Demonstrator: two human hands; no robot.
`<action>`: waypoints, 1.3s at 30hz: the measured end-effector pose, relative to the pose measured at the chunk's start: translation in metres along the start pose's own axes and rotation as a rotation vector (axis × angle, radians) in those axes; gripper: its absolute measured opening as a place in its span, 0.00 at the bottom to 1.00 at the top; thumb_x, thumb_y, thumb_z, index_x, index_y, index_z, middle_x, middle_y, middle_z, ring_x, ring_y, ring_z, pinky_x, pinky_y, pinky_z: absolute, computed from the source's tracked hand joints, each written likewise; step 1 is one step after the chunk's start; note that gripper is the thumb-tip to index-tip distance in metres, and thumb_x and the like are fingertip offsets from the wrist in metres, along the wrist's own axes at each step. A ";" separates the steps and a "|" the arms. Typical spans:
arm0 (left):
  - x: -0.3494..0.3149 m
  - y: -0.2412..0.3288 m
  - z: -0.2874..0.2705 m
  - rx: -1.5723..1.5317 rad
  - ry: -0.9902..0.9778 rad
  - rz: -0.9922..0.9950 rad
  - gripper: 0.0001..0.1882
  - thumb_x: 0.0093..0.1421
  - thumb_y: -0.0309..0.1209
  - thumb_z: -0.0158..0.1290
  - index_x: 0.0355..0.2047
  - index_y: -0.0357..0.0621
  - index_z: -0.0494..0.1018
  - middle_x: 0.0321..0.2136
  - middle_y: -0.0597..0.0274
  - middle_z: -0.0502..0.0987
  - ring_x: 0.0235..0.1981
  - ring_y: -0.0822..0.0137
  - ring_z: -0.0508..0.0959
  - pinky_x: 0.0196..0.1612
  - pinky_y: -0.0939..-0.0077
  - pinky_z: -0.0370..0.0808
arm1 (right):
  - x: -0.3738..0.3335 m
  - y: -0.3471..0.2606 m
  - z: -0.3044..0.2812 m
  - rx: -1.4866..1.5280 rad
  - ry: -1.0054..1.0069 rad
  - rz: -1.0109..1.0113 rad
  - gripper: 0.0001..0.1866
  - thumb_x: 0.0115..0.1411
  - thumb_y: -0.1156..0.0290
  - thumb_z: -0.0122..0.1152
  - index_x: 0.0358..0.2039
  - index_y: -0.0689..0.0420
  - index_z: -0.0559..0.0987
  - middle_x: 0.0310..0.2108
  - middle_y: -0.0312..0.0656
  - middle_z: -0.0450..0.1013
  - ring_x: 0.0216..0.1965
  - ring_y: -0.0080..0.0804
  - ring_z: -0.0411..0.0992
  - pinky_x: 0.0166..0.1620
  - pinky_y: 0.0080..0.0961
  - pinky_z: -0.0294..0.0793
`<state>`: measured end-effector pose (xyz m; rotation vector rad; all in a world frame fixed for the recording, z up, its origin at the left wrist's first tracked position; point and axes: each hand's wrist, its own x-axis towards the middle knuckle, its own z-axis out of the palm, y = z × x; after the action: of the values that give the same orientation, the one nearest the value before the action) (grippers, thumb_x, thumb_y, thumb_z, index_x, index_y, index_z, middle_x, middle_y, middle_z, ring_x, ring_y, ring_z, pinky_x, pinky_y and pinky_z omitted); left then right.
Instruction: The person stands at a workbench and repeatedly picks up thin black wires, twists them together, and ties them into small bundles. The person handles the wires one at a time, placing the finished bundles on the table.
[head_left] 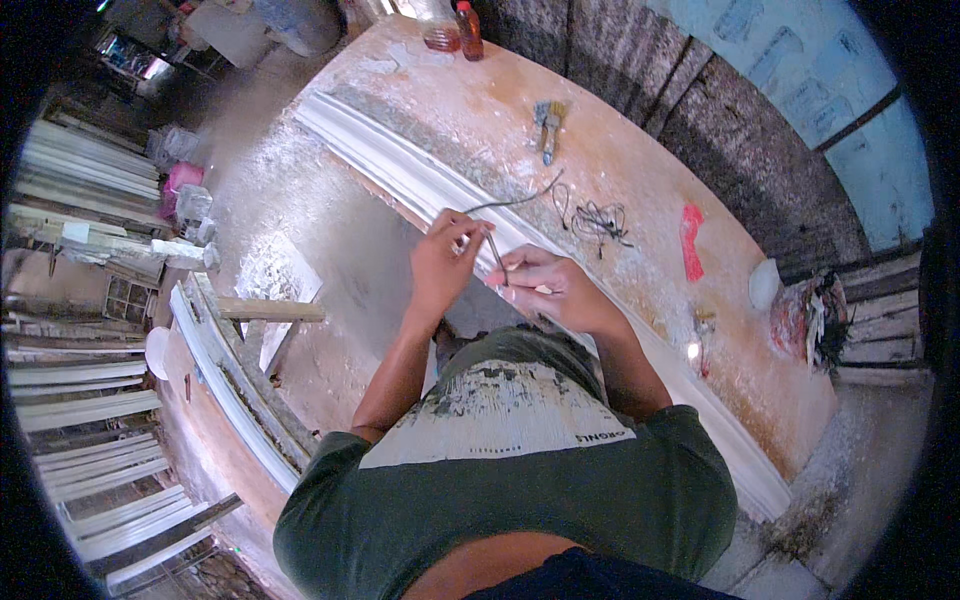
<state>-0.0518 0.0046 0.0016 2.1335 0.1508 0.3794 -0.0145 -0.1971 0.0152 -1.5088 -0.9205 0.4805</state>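
Observation:
A thin dark wire runs between my two hands, over the near edge of the worktable. My left hand pinches it with thumb and fingers, and its loose end curves away over the table. My right hand has its fingers closed on the other end, where a short taut length spans the gap. Beneath and beyond the hands lies a long white moulding along the table's near edge. Past it, a tangle of dark wire rests on the dusty tabletop.
Paint brushes, a red strip and a bottle of red liquid are on the table. A small bright light and a bag are at the right. White mouldings are stacked left; another bench stands nearer.

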 end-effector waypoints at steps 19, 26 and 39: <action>-0.041 -0.038 -0.010 -0.674 -0.160 -0.354 0.05 0.58 0.25 0.59 0.34 0.37 0.79 0.31 0.69 0.75 0.35 0.76 0.72 0.41 0.81 0.68 | -0.019 0.049 -0.007 0.851 -0.012 0.328 0.15 0.54 0.69 0.66 0.39 0.66 0.81 0.43 0.46 0.74 0.38 0.30 0.70 0.42 0.26 0.68; -0.046 -0.002 0.016 -1.034 -0.259 -0.433 0.11 0.65 0.33 0.51 0.37 0.37 0.78 0.32 0.70 0.72 0.38 0.77 0.70 0.41 0.81 0.65 | 0.012 0.051 0.001 0.517 0.329 0.238 0.10 0.53 0.72 0.65 0.35 0.62 0.82 0.29 0.33 0.73 0.28 0.21 0.67 0.35 0.19 0.66; -0.030 -0.020 -0.014 -0.626 -0.104 -0.216 0.08 0.56 0.26 0.61 0.35 0.37 0.80 0.36 0.67 0.69 0.41 0.72 0.68 0.48 0.78 0.64 | -0.017 0.006 -0.011 0.579 -0.177 0.279 0.13 0.57 0.69 0.63 0.39 0.64 0.80 0.41 0.40 0.74 0.37 0.24 0.70 0.42 0.24 0.70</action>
<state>-0.0838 0.0193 -0.0136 1.4967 0.1739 0.1570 -0.0147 -0.2166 0.0074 -1.0712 -0.6265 1.0029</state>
